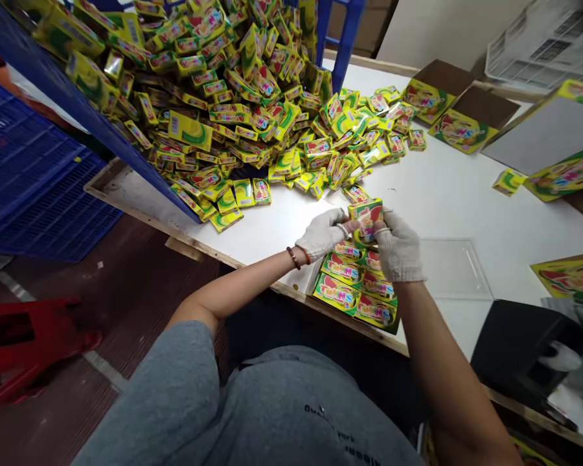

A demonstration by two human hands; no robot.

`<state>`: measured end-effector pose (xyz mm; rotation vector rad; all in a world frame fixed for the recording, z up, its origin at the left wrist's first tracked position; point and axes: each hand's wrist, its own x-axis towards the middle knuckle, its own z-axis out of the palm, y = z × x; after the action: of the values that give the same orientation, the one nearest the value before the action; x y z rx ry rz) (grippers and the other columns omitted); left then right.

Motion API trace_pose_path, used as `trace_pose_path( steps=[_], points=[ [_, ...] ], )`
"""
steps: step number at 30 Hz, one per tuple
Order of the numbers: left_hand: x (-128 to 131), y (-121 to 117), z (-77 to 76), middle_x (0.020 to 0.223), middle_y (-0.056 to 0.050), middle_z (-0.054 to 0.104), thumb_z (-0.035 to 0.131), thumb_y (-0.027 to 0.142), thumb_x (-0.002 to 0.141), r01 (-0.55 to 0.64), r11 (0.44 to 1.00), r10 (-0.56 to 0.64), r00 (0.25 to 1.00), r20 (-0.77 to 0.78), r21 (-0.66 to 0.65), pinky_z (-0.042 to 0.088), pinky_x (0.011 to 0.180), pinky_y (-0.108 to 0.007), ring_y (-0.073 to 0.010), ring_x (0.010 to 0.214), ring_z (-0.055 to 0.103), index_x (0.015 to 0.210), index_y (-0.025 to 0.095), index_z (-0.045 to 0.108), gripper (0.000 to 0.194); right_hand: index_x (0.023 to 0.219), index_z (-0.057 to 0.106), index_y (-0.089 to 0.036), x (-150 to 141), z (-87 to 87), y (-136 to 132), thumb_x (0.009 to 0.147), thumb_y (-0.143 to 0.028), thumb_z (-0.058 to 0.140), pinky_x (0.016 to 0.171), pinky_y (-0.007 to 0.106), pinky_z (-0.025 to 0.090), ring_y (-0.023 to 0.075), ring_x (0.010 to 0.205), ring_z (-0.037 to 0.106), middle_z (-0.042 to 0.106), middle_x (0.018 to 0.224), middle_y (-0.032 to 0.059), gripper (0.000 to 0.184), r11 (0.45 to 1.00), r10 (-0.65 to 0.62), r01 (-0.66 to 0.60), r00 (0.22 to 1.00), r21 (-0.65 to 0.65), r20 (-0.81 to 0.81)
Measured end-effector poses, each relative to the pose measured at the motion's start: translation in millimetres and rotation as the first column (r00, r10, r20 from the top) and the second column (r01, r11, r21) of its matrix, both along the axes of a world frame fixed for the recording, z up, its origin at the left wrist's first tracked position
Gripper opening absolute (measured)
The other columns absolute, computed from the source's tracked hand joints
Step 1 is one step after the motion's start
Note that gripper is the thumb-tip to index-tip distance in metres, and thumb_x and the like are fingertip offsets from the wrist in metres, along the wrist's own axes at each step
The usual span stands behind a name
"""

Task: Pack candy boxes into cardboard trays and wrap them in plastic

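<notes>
Both my hands wear white gloves. My left hand and my right hand pinch one small yellow-green packet between them, holding it upright above a display box. The box lies near the table's front edge and holds rows of the same packets, face up. A big heap of loose packets covers the far left of the white table, and its nearest packets lie just beyond my hands.
Flat unfolded display boxes lie at the back right and right edge. A clear plastic sheet rests right of the box. A blue crate stands left, a red stool on the floor, a black object at right.
</notes>
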<state>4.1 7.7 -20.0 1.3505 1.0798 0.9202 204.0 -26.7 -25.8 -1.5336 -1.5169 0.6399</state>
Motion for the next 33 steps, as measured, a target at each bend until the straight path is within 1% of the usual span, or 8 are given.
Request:
trace_pose_path(
  steps=[5,9,13,19,21,24,28,33],
  points=[
    [-8.0,-4.2,-9.2,0.126,-0.011,0.079,0.059,0.034,0.110,-0.010,0.966,0.065,0.977,-0.204,0.258,0.059,0.111,-0.040,-0.0241,0.118,0.074,0.125,0.017,0.073,0.027,0.120,0.088,-0.022,20.8,-13.7,10.8,0.096,-0.043,0.064,0.105,0.048,0.063,0.0298,0.110,0.079,0.084,0.115,0.0122,0.039,0.981,0.180,-0.150,0.945,-0.127,0.273],
    [-8.1,-14.1,-30.6,0.122,-0.012,0.078,0.058,0.025,0.107,0.179,0.905,-0.002,0.908,-0.418,0.385,0.057,0.114,-0.041,-0.0262,0.121,0.072,0.117,0.018,0.074,0.020,0.104,0.089,-0.023,0.7,-41.7,7.3,0.100,-0.038,0.060,0.109,0.048,0.062,0.0303,0.116,0.078,0.085,0.119,0.0133,0.033,0.990,0.143,-0.133,0.925,-0.051,0.353],
    [-2.5,-20.9,-45.0,0.117,-0.013,0.074,0.054,0.028,0.109,0.208,0.874,0.052,0.858,-0.511,0.438,0.056,0.111,-0.041,-0.0272,0.116,0.069,0.110,0.020,0.073,0.021,0.121,0.087,-0.018,-16.7,-54.7,1.6,0.106,-0.033,0.048,0.123,0.056,0.051,0.0354,0.141,0.068,0.083,0.134,0.0159,0.044,0.987,0.150,-0.157,0.865,-0.025,0.479],
    [0.8,-21.5,-43.4,0.122,-0.014,0.077,0.053,0.025,0.107,0.255,0.892,-0.003,0.829,-0.560,0.374,0.056,0.115,-0.044,-0.0288,0.122,0.070,0.110,0.021,0.076,0.024,0.146,0.075,-0.014,-19.2,-43.1,-2.3,0.111,-0.031,0.039,0.128,0.071,0.036,0.0413,0.158,0.054,0.070,0.158,0.0197,0.053,0.960,0.279,-0.222,0.703,-0.171,0.654],
    [-1.4,-23.0,-42.9,0.130,-0.015,0.078,0.057,0.023,0.104,0.253,0.906,-0.035,0.843,-0.536,0.339,0.053,0.124,-0.045,-0.0296,0.133,0.070,0.112,0.021,0.078,0.022,0.150,0.072,-0.012,-14.7,-42.8,-4.8,0.112,-0.035,0.037,0.130,0.072,0.033,0.0418,0.161,0.050,0.066,0.163,0.0209,0.057,0.953,0.301,-0.241,0.719,-0.182,0.626],
    [-7.2,-30.6,-46.8,0.154,-0.015,0.071,0.060,0.027,0.104,0.101,0.972,-0.023,0.939,-0.342,0.211,0.045,0.136,-0.044,-0.0288,0.153,0.062,0.136,0.018,0.075,0.036,0.161,0.061,-0.009,-5.4,-51.8,-17.9,0.114,-0.048,0.029,0.134,0.064,0.035,0.0384,0.167,0.042,0.057,0.171,0.0230,0.070,0.973,0.220,-0.225,0.865,-0.044,0.450],
    [-10.8,-49.5,-56.7,0.174,-0.009,0.057,0.055,0.042,0.111,-0.129,0.990,0.122,0.985,-0.123,-0.049,0.042,0.139,-0.047,-0.0267,0.165,0.052,0.168,0.026,0.052,0.059,0.179,0.033,-0.013,-10.0,-71.4,-51.0,0.115,-0.060,0.014,0.132,0.057,0.043,0.0318,0.167,0.045,0.044,0.179,0.0238,0.082,0.987,-0.106,0.098,0.993,0.129,0.060],
    [-6.7,-70.2,-62.2,0.185,-0.004,0.040,0.049,0.044,0.113,0.020,0.994,-0.027,0.997,-0.068,-0.107,0.030,0.146,-0.041,-0.0222,0.174,0.035,0.176,0.026,0.041,0.066,0.177,0.038,-0.013,-36.1,-82.8,-73.3,0.113,-0.072,0.018,0.136,0.061,0.038,0.0355,0.168,0.042,0.046,0.176,0.0249,0.089,0.977,-0.177,0.174,0.984,0.124,0.006]
  ],
)
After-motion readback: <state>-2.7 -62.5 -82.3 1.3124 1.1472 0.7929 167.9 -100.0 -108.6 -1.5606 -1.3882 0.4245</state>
